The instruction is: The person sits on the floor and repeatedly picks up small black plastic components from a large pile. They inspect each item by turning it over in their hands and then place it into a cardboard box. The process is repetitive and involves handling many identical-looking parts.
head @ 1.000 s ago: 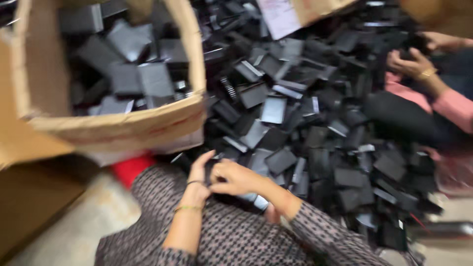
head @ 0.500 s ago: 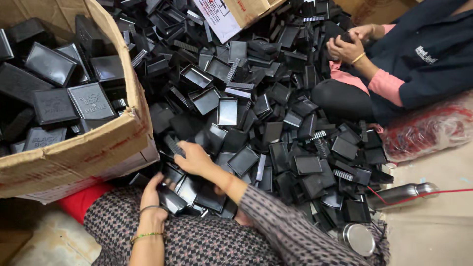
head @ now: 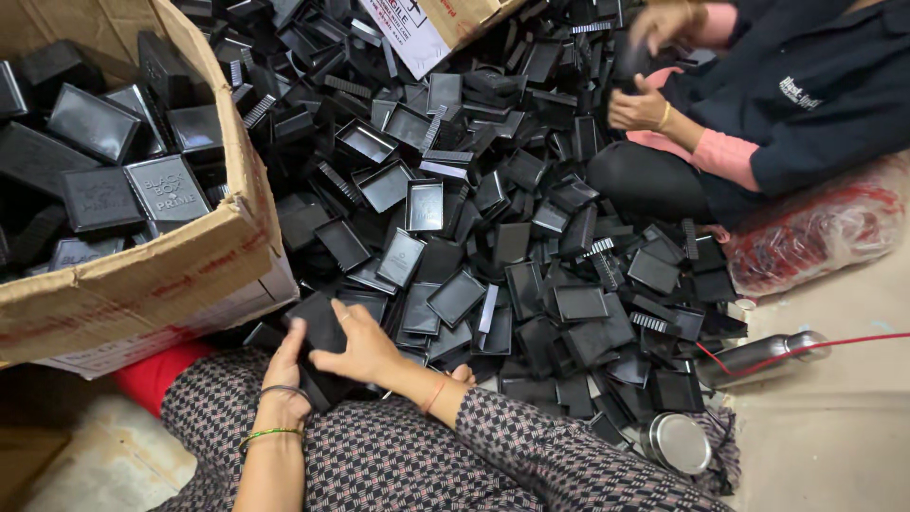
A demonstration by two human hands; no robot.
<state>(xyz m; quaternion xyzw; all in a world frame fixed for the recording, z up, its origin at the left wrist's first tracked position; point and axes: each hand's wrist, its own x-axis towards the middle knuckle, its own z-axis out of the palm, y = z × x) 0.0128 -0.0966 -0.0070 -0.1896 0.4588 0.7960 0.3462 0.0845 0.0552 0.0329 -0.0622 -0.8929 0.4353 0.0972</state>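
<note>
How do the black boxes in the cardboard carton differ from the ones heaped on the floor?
The boxes in the carton are closed, lids on, and packed together. The pieces on the floor heap are mostly open shallow trays, scattered at all angles. Both are black, rectangular and plastic-looking.

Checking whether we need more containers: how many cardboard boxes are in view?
2: one large cardboard box of black cases at left, another box at the top edge, mostly cut off. Others may be out of frame.

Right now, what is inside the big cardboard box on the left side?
The cardboard box holds closed black cases, flat and rectangular, stacked loosely, some lying flat and some tilted. Only the top layer shows; whatever lies deeper, and the box bottom, is covered.
</note>
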